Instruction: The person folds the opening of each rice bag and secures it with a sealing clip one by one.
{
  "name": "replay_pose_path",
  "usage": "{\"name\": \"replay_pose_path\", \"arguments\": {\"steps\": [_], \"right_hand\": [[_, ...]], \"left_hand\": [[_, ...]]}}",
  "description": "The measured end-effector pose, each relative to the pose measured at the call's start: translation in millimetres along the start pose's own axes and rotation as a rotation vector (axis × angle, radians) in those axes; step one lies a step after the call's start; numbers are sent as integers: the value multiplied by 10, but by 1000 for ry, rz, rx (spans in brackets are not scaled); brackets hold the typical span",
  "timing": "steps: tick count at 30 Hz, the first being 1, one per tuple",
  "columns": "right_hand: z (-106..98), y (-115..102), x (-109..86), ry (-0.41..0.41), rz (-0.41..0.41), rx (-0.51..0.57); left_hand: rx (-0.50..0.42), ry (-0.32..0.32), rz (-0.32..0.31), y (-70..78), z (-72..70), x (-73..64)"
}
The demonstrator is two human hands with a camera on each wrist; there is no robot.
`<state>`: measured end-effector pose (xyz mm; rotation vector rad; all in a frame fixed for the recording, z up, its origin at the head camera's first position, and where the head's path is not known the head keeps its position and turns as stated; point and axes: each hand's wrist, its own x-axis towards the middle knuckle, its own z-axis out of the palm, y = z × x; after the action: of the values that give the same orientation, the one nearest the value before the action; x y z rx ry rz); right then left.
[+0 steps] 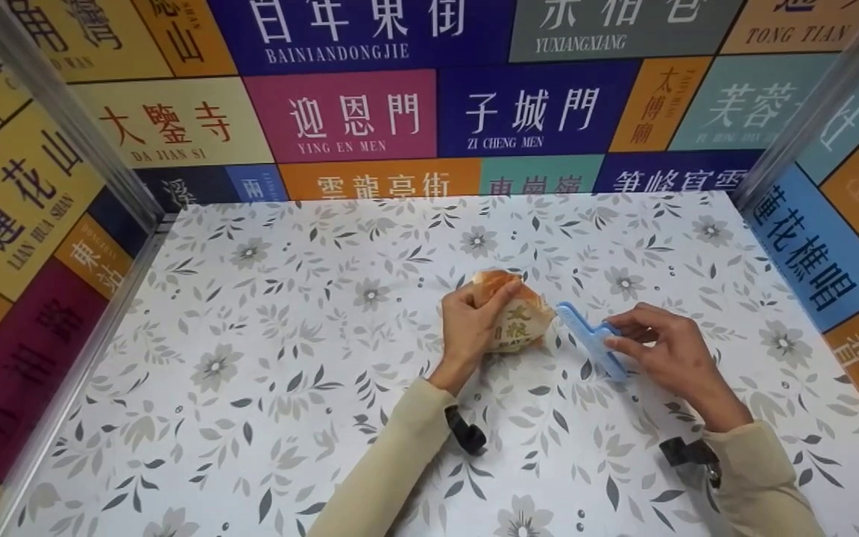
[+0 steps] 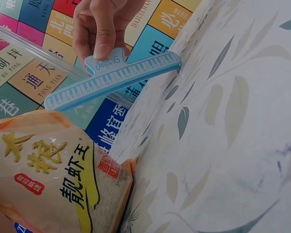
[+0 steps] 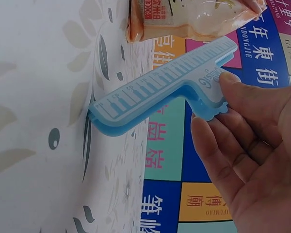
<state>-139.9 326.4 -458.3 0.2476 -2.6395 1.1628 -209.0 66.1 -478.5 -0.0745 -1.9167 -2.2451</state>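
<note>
The person's left hand (image 1: 472, 319) pinches one end of the printed rice bag (image 1: 525, 326) over the flowered tabletop (image 1: 273, 440). Just to the bag's right, the right hand (image 1: 668, 350) pinches a blue clip (image 1: 586, 335) by its handle, between thumb and fingers. The clip's long bar, patterned like piano keys, slants; from here I cannot tell whether it touches the tabletop

White floral tabletop (image 1: 288, 321) between colourful lettered walls (image 1: 340, 115).
</note>
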Motion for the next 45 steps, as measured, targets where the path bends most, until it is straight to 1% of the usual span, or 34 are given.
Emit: {"name": "replay_pose_path", "arguments": {"steps": [8, 15, 19, 27, 32, 34, 36, 40, 42, 45], "right_hand": [[-1, 12, 23, -23, -27, 21], [-25, 12, 64, -76, 14, 26], [-25, 11, 95, -107, 17, 22], [11, 30, 97, -148, 32, -31], [67, 41, 74, -124, -5, -15], [76, 39, 64, -103, -4, 3], [70, 29, 60, -87, 19, 14], [59, 14, 72, -86, 84, 18], [60, 8, 82, -89, 98, 5], [69, 3, 88, -64, 105, -12]], "left_hand": [[-11, 4, 2, 10, 7, 6], [-36, -10, -12, 5, 11, 2], [-53, -16, 4, -9, 11, 5], [-29, -9, 2, -13, 14, 6], [-24, -10, -6, -12, 16, 0], [-33, -16, -8, -15, 19, -3], [-42, -21, -4, -21, 23, -1], [-42, -16, 2, -27, 19, 6], [-37, -12, 1, -25, 14, 9], [-34, -12, -3, -23, 9, 3]]}}
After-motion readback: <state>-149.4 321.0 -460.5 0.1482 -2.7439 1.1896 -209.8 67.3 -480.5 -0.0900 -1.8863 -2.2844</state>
